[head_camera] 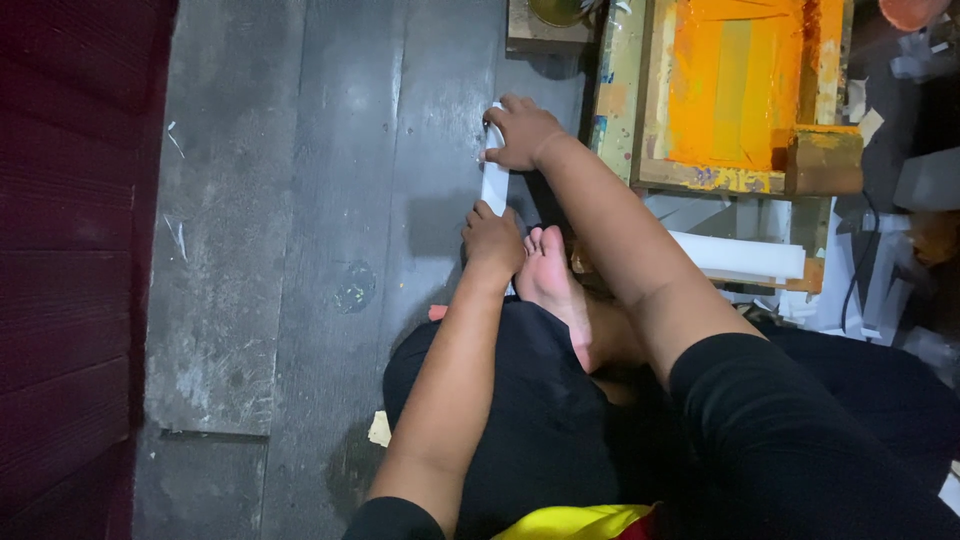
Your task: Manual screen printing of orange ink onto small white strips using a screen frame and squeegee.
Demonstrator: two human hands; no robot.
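Far left of both hands: dark red wall [70,250], then grey plank floor [280,230]. Left hand [492,240] curled, fingers pinching near end of a white strip [494,185] that lies on the floor. A bare foot [550,280] sits just right of the left hand, touching it. Right hand [520,132], beyond the left hand, fingers bent and pressed on the strip's far end. Right of the right hand: wooden frame w/ orange screen [735,90]; nearer, a white roll [740,255].

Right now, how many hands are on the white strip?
2. Right hand presses the white strip at its far end; left hand holds its near end, beside the bare foot.
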